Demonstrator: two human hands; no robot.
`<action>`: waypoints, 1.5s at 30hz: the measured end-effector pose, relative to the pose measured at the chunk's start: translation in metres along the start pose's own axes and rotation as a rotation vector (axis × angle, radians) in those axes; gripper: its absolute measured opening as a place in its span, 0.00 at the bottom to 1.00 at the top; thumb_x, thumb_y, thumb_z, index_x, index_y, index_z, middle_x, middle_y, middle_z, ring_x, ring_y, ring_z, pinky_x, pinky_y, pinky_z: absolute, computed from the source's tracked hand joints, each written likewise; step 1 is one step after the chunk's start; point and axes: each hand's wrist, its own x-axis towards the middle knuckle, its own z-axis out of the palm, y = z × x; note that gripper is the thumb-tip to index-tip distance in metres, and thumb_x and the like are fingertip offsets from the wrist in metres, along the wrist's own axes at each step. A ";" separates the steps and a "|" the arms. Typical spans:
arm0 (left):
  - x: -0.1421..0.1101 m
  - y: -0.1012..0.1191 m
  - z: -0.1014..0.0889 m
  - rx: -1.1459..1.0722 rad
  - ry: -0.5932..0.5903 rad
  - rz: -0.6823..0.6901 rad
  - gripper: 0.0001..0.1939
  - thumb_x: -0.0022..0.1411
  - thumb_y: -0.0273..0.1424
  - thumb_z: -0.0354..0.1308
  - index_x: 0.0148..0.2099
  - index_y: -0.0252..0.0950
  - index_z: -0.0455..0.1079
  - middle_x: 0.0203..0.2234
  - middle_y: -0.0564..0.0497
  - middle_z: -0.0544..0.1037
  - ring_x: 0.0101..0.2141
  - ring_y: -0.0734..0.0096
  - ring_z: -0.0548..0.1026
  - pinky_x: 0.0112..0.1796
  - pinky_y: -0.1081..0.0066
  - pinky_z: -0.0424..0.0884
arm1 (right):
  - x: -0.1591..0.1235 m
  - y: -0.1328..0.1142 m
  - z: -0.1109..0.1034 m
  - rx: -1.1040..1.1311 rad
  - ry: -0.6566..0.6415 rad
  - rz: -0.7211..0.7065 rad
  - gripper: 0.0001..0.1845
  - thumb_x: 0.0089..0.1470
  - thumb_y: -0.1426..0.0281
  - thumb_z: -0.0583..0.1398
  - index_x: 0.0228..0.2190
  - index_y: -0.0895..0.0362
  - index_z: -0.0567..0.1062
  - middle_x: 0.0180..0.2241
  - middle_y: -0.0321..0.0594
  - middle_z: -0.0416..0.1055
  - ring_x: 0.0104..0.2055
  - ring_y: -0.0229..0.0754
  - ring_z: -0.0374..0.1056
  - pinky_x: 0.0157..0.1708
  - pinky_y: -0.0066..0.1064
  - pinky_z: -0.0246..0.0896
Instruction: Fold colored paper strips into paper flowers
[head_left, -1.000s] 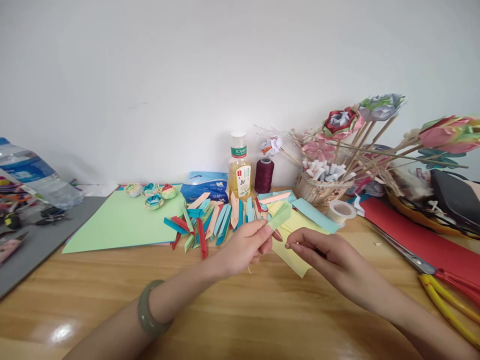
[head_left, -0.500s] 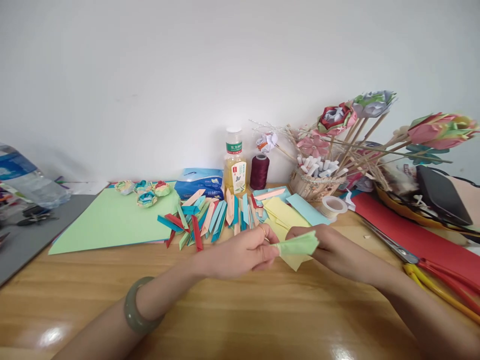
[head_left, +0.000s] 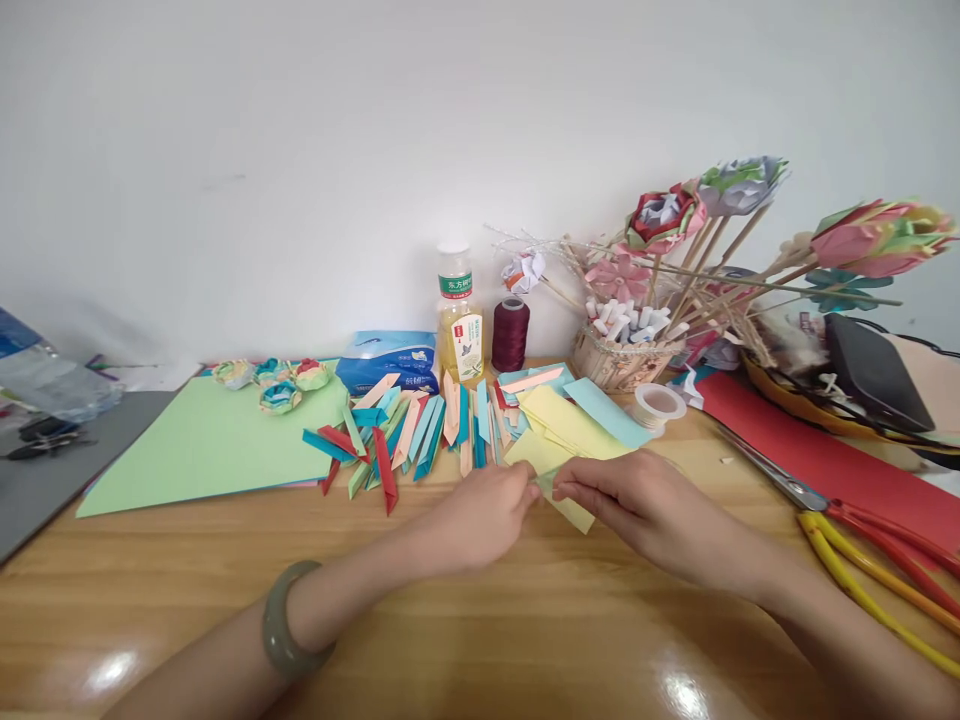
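Note:
My left hand [head_left: 480,520] and my right hand [head_left: 637,510] meet low over the wooden table [head_left: 465,640], fingertips pinched together on a small light green paper piece [head_left: 546,484]. Most of that piece is hidden between the fingers. A green bangle [head_left: 281,625] circles my left wrist. Just behind my hands lie yellow paper strips [head_left: 559,425] and a scatter of folded paper pieces [head_left: 409,430] in red, blue, peach and green.
A large green sheet [head_left: 202,440] with small paper rosettes [head_left: 281,395] lies at left. Tissue pack [head_left: 386,360], small bottle [head_left: 457,315], thread spool [head_left: 511,335], tape roll [head_left: 658,405] and a basket of paper flowers [head_left: 626,355] stand behind. Scissors [head_left: 847,520] and red paper [head_left: 825,460] lie at right.
Both hands have come down toward the table. The green piece, held up in my left hand, then stretched between both hands, is now almost hidden in the pinched fingertips.

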 end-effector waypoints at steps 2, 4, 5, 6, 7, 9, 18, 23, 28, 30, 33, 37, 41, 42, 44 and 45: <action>0.004 -0.002 -0.001 -0.263 0.070 -0.039 0.13 0.62 0.36 0.38 0.33 0.36 0.60 0.22 0.53 0.64 0.25 0.73 0.64 0.26 0.73 0.58 | 0.000 0.000 0.002 -0.032 0.058 0.007 0.18 0.60 0.66 0.44 0.30 0.57 0.71 0.22 0.39 0.69 0.23 0.37 0.62 0.25 0.27 0.51; 0.006 -0.001 -0.003 -0.568 0.053 -0.066 0.11 0.62 0.37 0.40 0.33 0.36 0.58 0.19 0.58 0.58 0.20 0.78 0.57 0.21 0.76 0.53 | 0.001 0.000 0.004 -0.027 0.094 0.002 0.18 0.60 0.66 0.44 0.31 0.57 0.71 0.23 0.40 0.71 0.23 0.37 0.63 0.25 0.27 0.52; 0.007 0.000 -0.004 -0.707 0.029 -0.077 0.11 0.62 0.37 0.41 0.33 0.36 0.57 0.18 0.59 0.56 0.18 0.80 0.54 0.19 0.77 0.50 | 0.001 0.001 0.006 -0.016 0.105 -0.004 0.18 0.60 0.66 0.44 0.31 0.57 0.71 0.24 0.40 0.71 0.24 0.37 0.64 0.25 0.27 0.53; 0.007 0.001 -0.005 -0.824 0.012 -0.085 0.11 0.62 0.37 0.42 0.32 0.36 0.56 0.17 0.60 0.54 0.17 0.81 0.51 0.18 0.77 0.48 | 0.002 0.000 0.007 -0.002 0.116 -0.012 0.18 0.60 0.66 0.44 0.32 0.57 0.71 0.24 0.40 0.71 0.23 0.37 0.64 0.24 0.26 0.53; 0.006 0.003 -0.006 -0.920 0.011 -0.088 0.11 0.61 0.37 0.42 0.31 0.36 0.55 0.16 0.61 0.53 0.16 0.82 0.49 0.17 0.78 0.46 | 0.002 0.000 0.009 0.010 0.126 -0.020 0.18 0.60 0.66 0.44 0.32 0.57 0.71 0.23 0.39 0.71 0.23 0.36 0.63 0.24 0.26 0.52; 0.004 0.006 -0.008 -1.061 0.037 -0.079 0.11 0.61 0.37 0.44 0.29 0.37 0.53 0.15 0.61 0.53 0.15 0.83 0.47 0.17 0.79 0.44 | 0.002 0.000 0.012 0.030 0.154 -0.035 0.18 0.60 0.66 0.44 0.31 0.57 0.71 0.22 0.37 0.70 0.22 0.35 0.62 0.23 0.26 0.52; -0.005 -0.005 -0.020 -1.156 -0.187 0.177 0.11 0.59 0.39 0.48 0.40 0.38 0.54 0.14 0.62 0.54 0.16 0.81 0.46 0.17 0.78 0.42 | 0.005 0.009 0.004 0.428 0.044 -0.012 0.16 0.58 0.63 0.49 0.27 0.57 0.69 0.23 0.34 0.64 0.26 0.35 0.58 0.28 0.25 0.53; -0.013 0.005 -0.032 -0.614 -0.343 0.277 0.08 0.61 0.35 0.44 0.41 0.39 0.55 0.19 0.59 0.57 0.20 0.78 0.56 0.23 0.76 0.53 | 0.008 0.016 0.000 0.749 -0.171 0.049 0.13 0.53 0.63 0.53 0.23 0.58 0.66 0.21 0.30 0.56 0.23 0.32 0.52 0.24 0.25 0.49; -0.022 0.017 -0.032 0.186 -0.239 0.282 0.11 0.61 0.36 0.42 0.44 0.40 0.58 0.33 0.49 0.72 0.33 0.64 0.70 0.30 0.69 0.61 | 0.011 0.018 0.002 0.746 -0.363 0.044 0.15 0.55 0.62 0.52 0.27 0.60 0.71 0.25 0.34 0.63 0.27 0.34 0.57 0.28 0.26 0.51; -0.022 0.013 -0.026 0.361 -0.181 0.201 0.13 0.62 0.37 0.39 0.45 0.38 0.57 0.30 0.47 0.73 0.30 0.59 0.71 0.27 0.68 0.62 | 0.011 0.016 0.007 0.561 -0.269 0.041 0.16 0.56 0.62 0.50 0.29 0.60 0.72 0.25 0.35 0.66 0.26 0.34 0.58 0.26 0.25 0.51; -0.016 0.005 -0.015 0.409 -0.077 0.071 0.15 0.62 0.37 0.36 0.46 0.36 0.56 0.29 0.45 0.73 0.31 0.55 0.72 0.29 0.65 0.64 | 0.007 0.012 0.020 0.028 0.057 0.000 0.16 0.58 0.68 0.48 0.29 0.58 0.74 0.20 0.35 0.67 0.21 0.34 0.58 0.21 0.25 0.46; -0.003 -0.001 -0.002 0.303 0.085 -0.045 0.15 0.62 0.30 0.36 0.51 0.35 0.52 0.32 0.44 0.74 0.35 0.56 0.73 0.33 0.63 0.65 | 0.003 0.009 0.039 -0.381 0.405 -0.146 0.17 0.57 0.73 0.47 0.29 0.57 0.74 0.17 0.37 0.67 0.19 0.36 0.59 0.19 0.27 0.42; 0.001 0.002 0.005 0.005 0.265 -0.075 0.14 0.63 0.33 0.36 0.49 0.35 0.53 0.36 0.42 0.72 0.38 0.56 0.72 0.36 0.62 0.64 | 0.006 0.001 0.045 -0.241 0.528 0.029 0.16 0.59 0.67 0.47 0.30 0.58 0.72 0.16 0.35 0.68 0.16 0.34 0.59 0.18 0.25 0.46; 0.001 0.003 0.006 -0.097 0.295 -0.062 0.14 0.63 0.34 0.37 0.48 0.36 0.53 0.38 0.41 0.72 0.39 0.57 0.71 0.37 0.62 0.64 | 0.007 -0.001 0.044 -0.109 0.493 0.097 0.17 0.59 0.65 0.47 0.29 0.58 0.72 0.17 0.34 0.68 0.17 0.33 0.59 0.18 0.24 0.49; -0.002 0.004 0.006 -0.284 0.290 -0.008 0.12 0.62 0.34 0.41 0.47 0.38 0.53 0.41 0.43 0.70 0.41 0.60 0.69 0.40 0.63 0.63 | 0.010 -0.005 0.040 0.172 0.415 0.225 0.20 0.57 0.59 0.48 0.25 0.58 0.71 0.18 0.34 0.67 0.19 0.34 0.59 0.20 0.24 0.52; -0.004 0.005 0.005 -0.360 0.256 0.023 0.11 0.61 0.33 0.42 0.46 0.38 0.54 0.41 0.44 0.70 0.40 0.62 0.69 0.41 0.63 0.62 | 0.012 -0.006 0.038 0.290 0.393 0.288 0.21 0.56 0.56 0.49 0.23 0.58 0.70 0.18 0.34 0.66 0.20 0.34 0.58 0.20 0.24 0.52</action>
